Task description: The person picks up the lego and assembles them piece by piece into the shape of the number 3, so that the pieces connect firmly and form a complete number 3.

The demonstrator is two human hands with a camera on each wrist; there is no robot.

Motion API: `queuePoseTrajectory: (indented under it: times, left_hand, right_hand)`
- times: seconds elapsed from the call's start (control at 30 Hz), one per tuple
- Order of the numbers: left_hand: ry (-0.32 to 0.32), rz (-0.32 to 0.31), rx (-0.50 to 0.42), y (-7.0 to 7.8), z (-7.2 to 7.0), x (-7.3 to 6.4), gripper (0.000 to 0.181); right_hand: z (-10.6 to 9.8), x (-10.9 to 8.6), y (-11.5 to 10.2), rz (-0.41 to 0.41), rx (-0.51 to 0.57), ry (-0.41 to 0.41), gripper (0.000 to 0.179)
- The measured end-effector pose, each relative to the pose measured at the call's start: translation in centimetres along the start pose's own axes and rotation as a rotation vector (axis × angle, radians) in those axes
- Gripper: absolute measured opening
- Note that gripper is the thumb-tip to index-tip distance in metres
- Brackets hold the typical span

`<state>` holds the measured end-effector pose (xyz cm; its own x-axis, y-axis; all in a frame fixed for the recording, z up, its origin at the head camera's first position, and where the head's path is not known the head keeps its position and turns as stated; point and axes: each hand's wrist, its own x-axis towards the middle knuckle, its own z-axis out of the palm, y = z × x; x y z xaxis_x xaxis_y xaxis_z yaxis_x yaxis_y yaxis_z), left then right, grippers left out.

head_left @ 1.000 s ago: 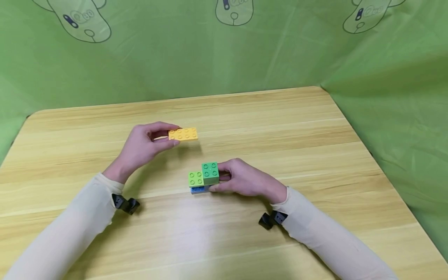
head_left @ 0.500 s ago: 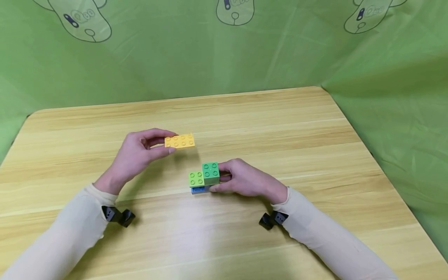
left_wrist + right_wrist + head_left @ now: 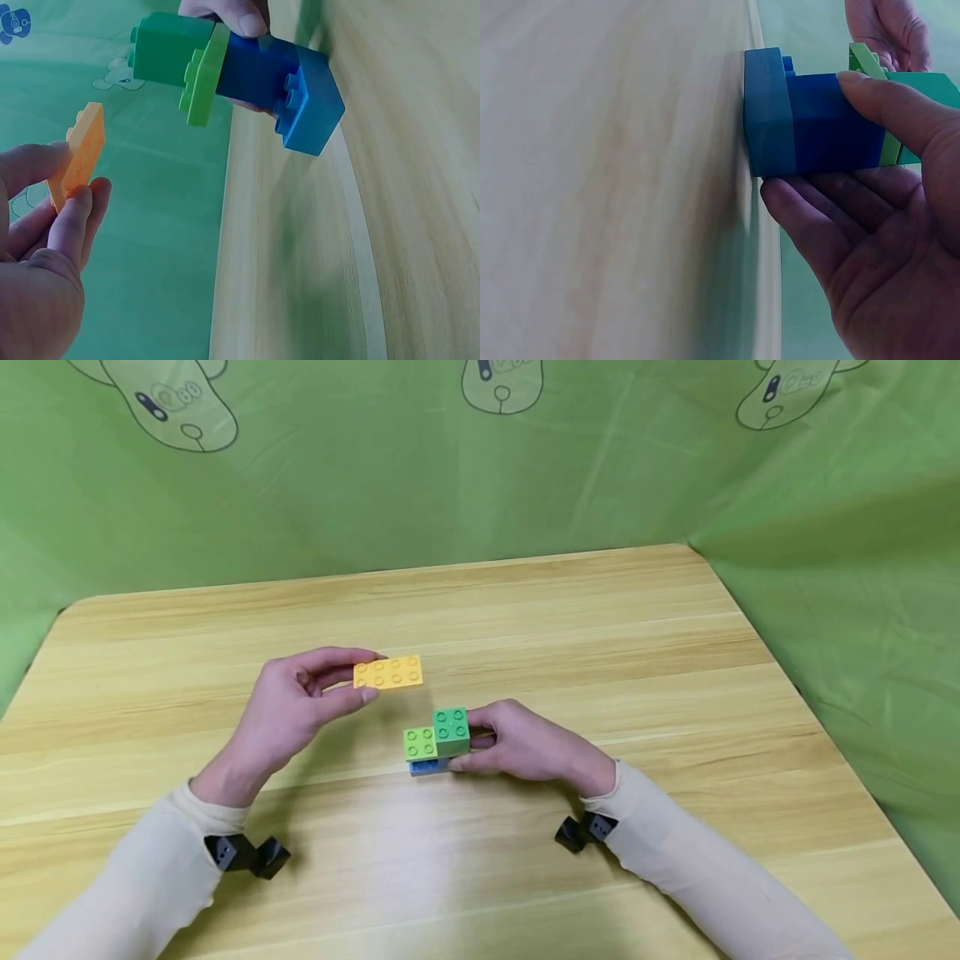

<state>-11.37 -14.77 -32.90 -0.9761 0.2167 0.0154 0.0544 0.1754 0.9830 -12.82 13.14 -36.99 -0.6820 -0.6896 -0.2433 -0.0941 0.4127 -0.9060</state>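
My left hand [image 3: 288,710] pinches a flat yellow-orange toy brick [image 3: 387,672] by its left end, studs up, in the air behind and left of the stack. With thumb and fingers, my right hand [image 3: 521,743] grips a stack of toy bricks from its right side. In the left wrist view the stack shows a lighter blue brick [image 3: 313,105] at the base and a dark blue brick [image 3: 259,71] on it. Above these come a thin lime brick [image 3: 204,79] and a green brick [image 3: 171,46]. The lime brick overhangs to the left, apart from the yellow-orange one.
The stack stands on a wood-grain table [image 3: 480,877]. A green cloth with printed cartoon figures [image 3: 502,385] hangs behind the table and along its right side. Black wrist cameras [image 3: 247,856] sit on both cream sleeves [image 3: 142,877].
My left hand has come nearer the front edge with the yellow-orange brick, first drifting left and then slightly right. The right hand and the stack have stayed in place.
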Motion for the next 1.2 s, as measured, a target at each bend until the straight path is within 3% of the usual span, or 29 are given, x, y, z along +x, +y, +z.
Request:
queuePoseTrajectory:
  times: [0.23, 0.43, 0.83, 1.2]
  left_hand:
    - [0.018, 0.030, 0.015, -0.2, -0.2, -0.3, 0.039]
    - [-0.005, 0.056, -0.024, -0.2, -0.3, -0.8, 0.038]
    - [0.010, 0.135, -0.079, 0.7, 1.8, -2.4, 0.035]
    - [-0.066, 0.183, -0.181, 0.3, 2.8, -2.5, 0.038]
  right_hand:
    - [0.0, 0.0, -0.1, 0.002, -0.001, -0.001, 0.038]
    - [0.0, 0.0, 0.0, -0.006, -0.003, 0.003, 0.038]
    - [-0.1, 0.1, 0.1, -0.024, -0.057, 0.003, 0.037]
    - [-0.2, 0.1, 0.1, -0.034, -0.124, 0.011, 0.041]
